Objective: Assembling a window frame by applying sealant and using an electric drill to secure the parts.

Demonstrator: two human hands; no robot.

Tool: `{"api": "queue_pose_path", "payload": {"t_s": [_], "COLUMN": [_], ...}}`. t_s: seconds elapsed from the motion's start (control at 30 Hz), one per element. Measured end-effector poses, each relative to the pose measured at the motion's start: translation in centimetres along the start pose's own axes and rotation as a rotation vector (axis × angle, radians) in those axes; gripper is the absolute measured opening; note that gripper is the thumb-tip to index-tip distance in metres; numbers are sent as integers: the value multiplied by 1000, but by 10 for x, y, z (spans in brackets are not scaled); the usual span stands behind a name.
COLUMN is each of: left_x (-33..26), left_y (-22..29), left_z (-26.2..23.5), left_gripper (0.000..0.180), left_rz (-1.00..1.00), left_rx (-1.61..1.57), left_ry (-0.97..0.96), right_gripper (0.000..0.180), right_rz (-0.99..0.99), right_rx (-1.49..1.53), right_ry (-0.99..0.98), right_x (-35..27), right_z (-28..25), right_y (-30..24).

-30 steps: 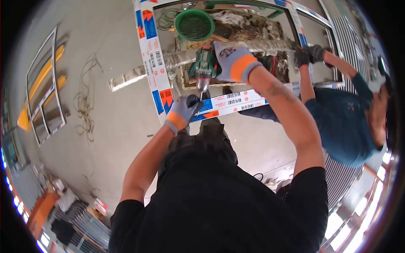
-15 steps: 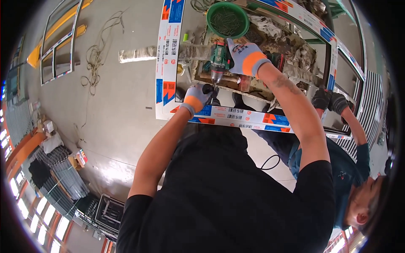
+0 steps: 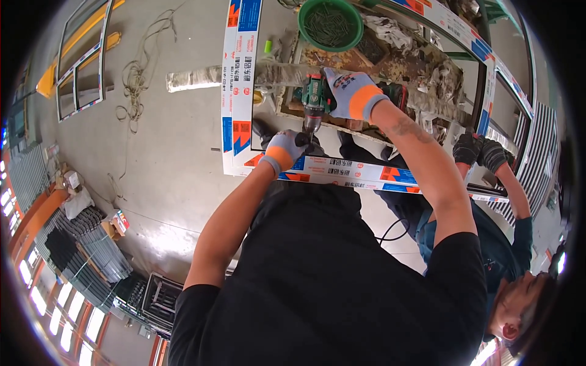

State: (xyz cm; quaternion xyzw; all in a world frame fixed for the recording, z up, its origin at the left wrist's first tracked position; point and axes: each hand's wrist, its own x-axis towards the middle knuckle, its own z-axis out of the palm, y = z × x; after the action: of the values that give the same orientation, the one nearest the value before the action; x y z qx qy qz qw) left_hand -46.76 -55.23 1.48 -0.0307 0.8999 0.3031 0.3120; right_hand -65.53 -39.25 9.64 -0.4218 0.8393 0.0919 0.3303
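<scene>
My right hand (image 3: 355, 96), in a grey and orange work glove, is wrapped round the handle of a green and black cordless drill (image 3: 314, 94). The drill points toward me, its bit over the near rail of a window frame (image 3: 323, 167) covered in white, blue and orange protective film. Close beside the bit is my left hand (image 3: 284, 149), gloved alike. Its dark-tipped fingers are pinched together at the rail's inner side; what they hold is hidden. Beyond the drill sits a green bowl (image 3: 330, 25) full of screws.
A dirty, cluttered work stand (image 3: 342, 58) lies under the frame, with a wrapped bar (image 3: 195, 78) jutting left. At right, a co-worker's dark-gloved hands (image 3: 479, 150) are at the frame's right side. Rope (image 3: 135, 76) lies on the left floor; bundled profiles (image 3: 101, 244) are lower left.
The drill and my right hand have come slightly nearer to me, toward the near rail. My left hand stays by the bit. The whole view has shifted a little.
</scene>
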Motion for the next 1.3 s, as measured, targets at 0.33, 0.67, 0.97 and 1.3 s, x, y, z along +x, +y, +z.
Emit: {"api": "queue_pose_path", "payload": {"t_s": [0.33,0.67,0.97,1.3], "left_x": [-1,3,9,15], "left_y": [-1,-12,-18,-28], "left_z": [-6,4,-4,-5], "left_gripper": [33,31,44,39], "left_rz": [104,72,58,72], "left_rx": [42,-123,-246,-353], "left_ry": [-66,-68,-179,-230], "right_gripper": [93,95,96,95], "right_rz": [-7,-31,-75,-65], "right_rx": [12,-5,-26,-21], "right_ry": [-89,-106,-61,-41], "right_x": [-1,2,5,4], "right_z": [-11,-5,-5,-2], "right_y": [-3,0,0,1]}}
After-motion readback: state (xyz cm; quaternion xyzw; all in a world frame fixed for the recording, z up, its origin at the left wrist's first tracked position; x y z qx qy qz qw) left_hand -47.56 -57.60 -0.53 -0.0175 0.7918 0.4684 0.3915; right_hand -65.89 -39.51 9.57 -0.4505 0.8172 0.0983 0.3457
